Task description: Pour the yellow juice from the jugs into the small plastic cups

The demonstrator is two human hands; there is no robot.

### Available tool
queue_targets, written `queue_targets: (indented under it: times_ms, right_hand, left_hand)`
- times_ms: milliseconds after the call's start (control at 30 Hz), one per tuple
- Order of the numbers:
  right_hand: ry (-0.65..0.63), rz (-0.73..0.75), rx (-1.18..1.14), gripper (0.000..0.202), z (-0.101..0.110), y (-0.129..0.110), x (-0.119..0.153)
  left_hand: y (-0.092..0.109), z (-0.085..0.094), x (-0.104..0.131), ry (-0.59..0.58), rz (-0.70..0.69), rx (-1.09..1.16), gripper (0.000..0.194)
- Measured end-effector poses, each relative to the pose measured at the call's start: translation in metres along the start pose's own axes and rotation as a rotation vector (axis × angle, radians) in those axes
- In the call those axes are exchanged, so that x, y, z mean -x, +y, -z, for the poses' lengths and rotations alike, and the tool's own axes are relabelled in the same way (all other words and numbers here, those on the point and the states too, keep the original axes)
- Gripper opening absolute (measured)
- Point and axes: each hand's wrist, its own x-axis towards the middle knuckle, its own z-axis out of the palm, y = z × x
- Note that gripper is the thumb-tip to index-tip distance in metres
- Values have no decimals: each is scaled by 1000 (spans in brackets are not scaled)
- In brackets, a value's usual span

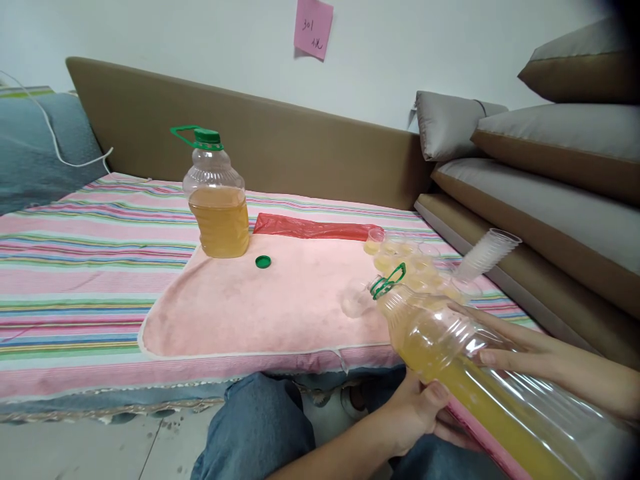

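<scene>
Grips the tilted bottle (440, 340) from below with the left hand (420, 410), partly hidden beneath it, and clasps it from above with the spread right hand (525, 357). Holds its mouth beside a faint clear cup (356, 301), cannot tell if touching; leaves its blurred base indistinct at lower right.

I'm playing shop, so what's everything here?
Standing bottle: 1, clear, left
Tilted bottle: 1, clear, lower right
Loose cap: 1, green, middle
Small cups: can't count, clear, right
Cup stack: 1, clear, right
Plastic sheet: 1, red, middle
Cloth: 1, pink, middle
Striped cover: 1, multicoloured, underneath
Backboard: 1, brown, behind
Cushions: several, grey-brown, right
Note: 1, pink, white wall
Cord: 1, white, left
Blue fabric: 1, blue, far left
Floor: 1, pale, bottom
Jeans legs: 2, blue, bottom
Left hand, right hand: 2, on tilted bottle
</scene>
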Motion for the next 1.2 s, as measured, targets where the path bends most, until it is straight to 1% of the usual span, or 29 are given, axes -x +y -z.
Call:
queue_targets:
  times_ms: [133, 233, 367, 533, 667, 867, 1000, 1067, 1200]
  right_hand:
    - [8, -16, 8, 79, 1, 7, 0]
    - [-2, -51, 26, 82, 2, 11, 0]
    - [-2, -59, 51, 85, 2, 6, -1]
    - [-15, -31, 32, 81, 1, -2, -1]
    - [9, -35, 35, 80, 1, -4, 1]
    - [16, -11, 26, 78, 2, -4, 1]
    - [46, -15, 36, 82, 1, -4, 1]
    - [65, -6, 31, 81, 0, -5, 2]
    - [77, -53, 47, 83, -1, 0, 1]
  left_hand:
    - [2, 0, 0, 4, 10, 1, 117]
    - [2, 1, 0, 7, 15, -13, 116]
    - [4, -1, 0, 17, 20, -7, 118]
    - [6, -2, 1, 14, 25, -4, 117]
    - [6, -1, 2, 17, 19, -15, 115]
    - [3, 1, 1, 9, 18, -12, 115]
    - [2, 2, 1, 10, 12, 0, 109]
    - [2, 2, 0, 9, 16, 4, 111]
    - [2, 2, 0, 6, 17, -2, 114]
